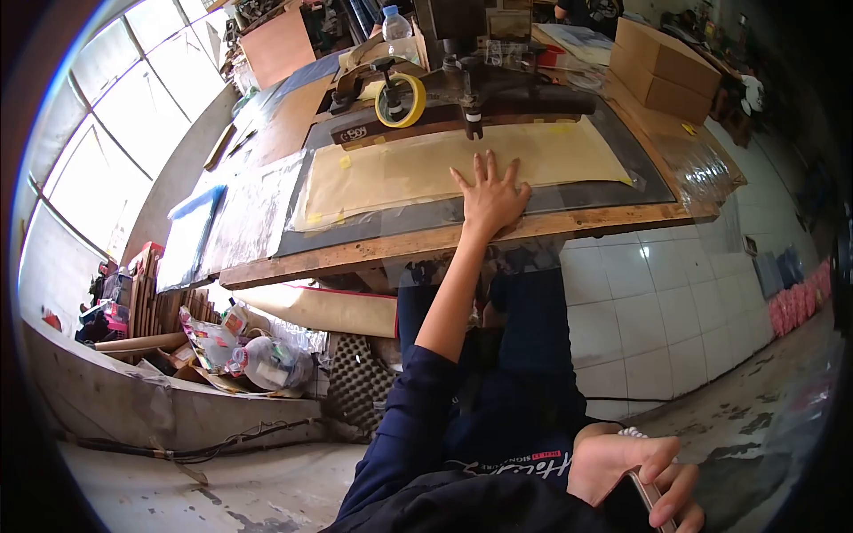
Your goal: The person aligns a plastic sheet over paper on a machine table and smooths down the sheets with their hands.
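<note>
Tiled workshop, bright from the windows (98, 151) on the left, with a wood-edged table (338, 252) at centre. On top, a dark mat (653, 169), and on that the tan sheet (400, 182), lying lengthwise along the dark machine bar (542, 102), probably for alignment. Can't tell about any overlap beneath the bar.

Resting left hand (490, 202) on the sheet, fingers spread apart, clamped on nothing, palm near the table's front edge; presumably to steady the sheet against sliding. Can't tell the pressure. Holding a phone (633, 506) in the right hand (604, 462), fingers wrapped around the edge, low and well apart from the table, likely to spare the work surface.

Yellow tape roll (419, 102) around or against a knob post (383, 65), can't tell which; handy reach, probably. Yellow bits (345, 162) on the sheet, maybe tape tabs. Clear plastic (253, 213) laid flat at left, cardboard box (657, 71) parked far right, apparently out of the way.
</note>
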A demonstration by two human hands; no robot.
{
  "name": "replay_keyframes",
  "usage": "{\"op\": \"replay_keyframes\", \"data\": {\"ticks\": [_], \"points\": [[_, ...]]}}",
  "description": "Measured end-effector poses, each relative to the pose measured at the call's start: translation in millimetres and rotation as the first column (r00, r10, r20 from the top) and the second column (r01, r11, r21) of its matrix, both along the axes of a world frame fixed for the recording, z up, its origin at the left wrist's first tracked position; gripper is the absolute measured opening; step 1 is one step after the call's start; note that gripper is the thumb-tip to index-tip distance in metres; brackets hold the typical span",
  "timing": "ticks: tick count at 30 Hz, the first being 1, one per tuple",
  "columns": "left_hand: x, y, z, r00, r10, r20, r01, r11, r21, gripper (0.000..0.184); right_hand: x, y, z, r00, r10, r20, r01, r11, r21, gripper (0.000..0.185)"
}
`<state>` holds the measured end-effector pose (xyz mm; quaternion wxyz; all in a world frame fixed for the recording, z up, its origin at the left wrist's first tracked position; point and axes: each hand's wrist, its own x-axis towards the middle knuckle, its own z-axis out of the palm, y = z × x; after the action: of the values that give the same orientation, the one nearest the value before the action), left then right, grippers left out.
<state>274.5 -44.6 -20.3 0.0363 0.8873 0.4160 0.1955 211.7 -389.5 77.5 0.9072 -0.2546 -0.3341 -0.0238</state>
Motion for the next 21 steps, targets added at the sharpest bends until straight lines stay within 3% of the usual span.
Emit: {"op": "replay_keyframes", "data": {"ticks": [8,14,21], "points": [[0.3,-0.7,1.8,1.000,0.004,0.000,-0.004,1.000,0.004,0.054,-1.2,3.6,1.6,0.999,0.024,-0.035,-0.021,0.996,0.085,0.023],[0.3,0.6,1.3,1.000,0.004,0.008,-0.004,1.000,0.014,0.054,0.9,5.6,4.7,0.998,-0.055,0.017,0.055,0.998,-0.001,0.023],[0.2,0.4,0.7,1.000,0.003,0.020,-0.003,1.000,0.015,0.054,4.2,2.7,2.7,0.998,-0.027,0.049,0.028,0.999,-0.019,0.025]]}}
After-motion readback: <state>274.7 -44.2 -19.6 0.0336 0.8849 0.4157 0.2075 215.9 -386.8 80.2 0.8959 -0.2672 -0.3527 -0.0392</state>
